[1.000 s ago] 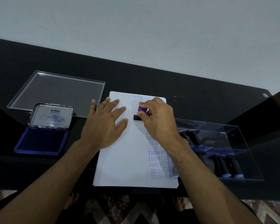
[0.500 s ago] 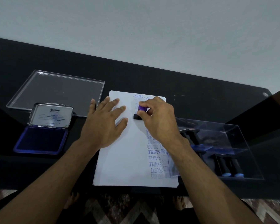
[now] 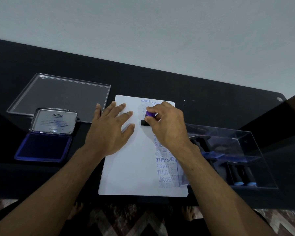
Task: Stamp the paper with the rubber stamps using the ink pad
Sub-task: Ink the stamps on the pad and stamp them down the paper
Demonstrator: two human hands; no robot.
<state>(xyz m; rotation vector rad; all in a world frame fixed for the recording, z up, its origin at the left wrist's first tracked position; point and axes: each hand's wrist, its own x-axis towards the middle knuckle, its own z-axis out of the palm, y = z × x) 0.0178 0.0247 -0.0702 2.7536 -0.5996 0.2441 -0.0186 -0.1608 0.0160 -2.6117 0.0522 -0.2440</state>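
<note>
— Holding as before: right hand pinches the stamp, still down on the paper's far end; left hand stays spread flat beside it.

— Containers?

— Left of the paper, the ink pad lies open; right, a clear box holds more stamps.

Right hand hides stamp handle — mostly.

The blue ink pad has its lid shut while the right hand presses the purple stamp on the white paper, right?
Not quite. The head view shows the blue ink pad with its lid open. The right hand does press the purple-topped stamp on the white paper.
</note>
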